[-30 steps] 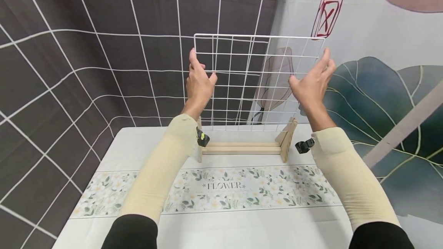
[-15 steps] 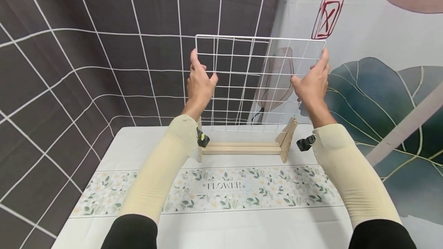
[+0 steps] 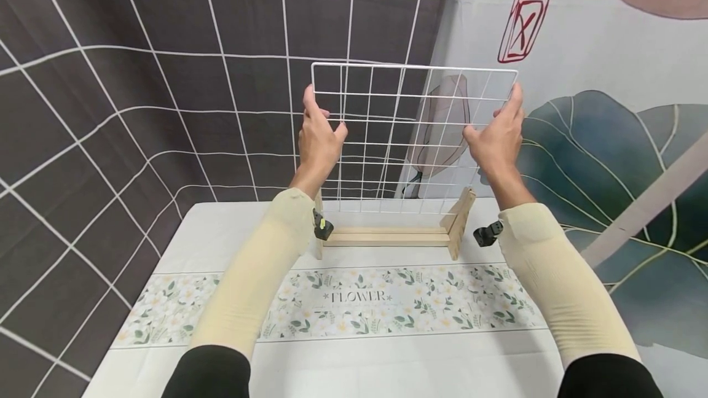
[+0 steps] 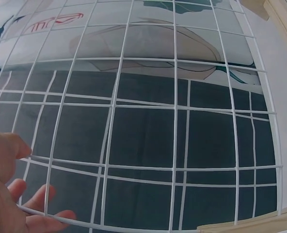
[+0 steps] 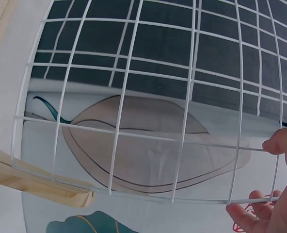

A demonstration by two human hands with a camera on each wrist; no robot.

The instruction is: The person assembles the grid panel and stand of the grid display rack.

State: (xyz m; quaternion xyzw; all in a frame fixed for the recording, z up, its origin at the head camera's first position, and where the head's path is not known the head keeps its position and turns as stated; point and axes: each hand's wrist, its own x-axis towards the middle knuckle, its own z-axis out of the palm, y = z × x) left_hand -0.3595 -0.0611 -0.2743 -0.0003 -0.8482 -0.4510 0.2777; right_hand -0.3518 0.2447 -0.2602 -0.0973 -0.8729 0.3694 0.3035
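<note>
A white wire grid panel [image 3: 415,67] stands upright over a pale wooden stand [image 3: 387,238]. Its left edge is gripped by my left hand [image 3: 319,143], and its right edge by my right hand [image 3: 496,140]. In the left wrist view, the left thumb lies on a wire while the fingers [image 4: 44,221] curl round the side bar. The right wrist view shows the right fingers [image 5: 245,218] round the other side bar, thumb on the near face. The panel's lower end is between the stand's two side pieces; whether it touches the crossbar I cannot tell.
The stand is on a white table covering [image 3: 409,355] with a floral band [image 3: 359,300] printed "FLOWER". Behind hangs a dark cloth [image 3: 243,23] with white grid lines. A pale cloth [image 3: 603,60] printed with leaves hangs on the right.
Both hands have come down slightly with the wire grid panel, so its top edge is lower. The stand has not moved.
</note>
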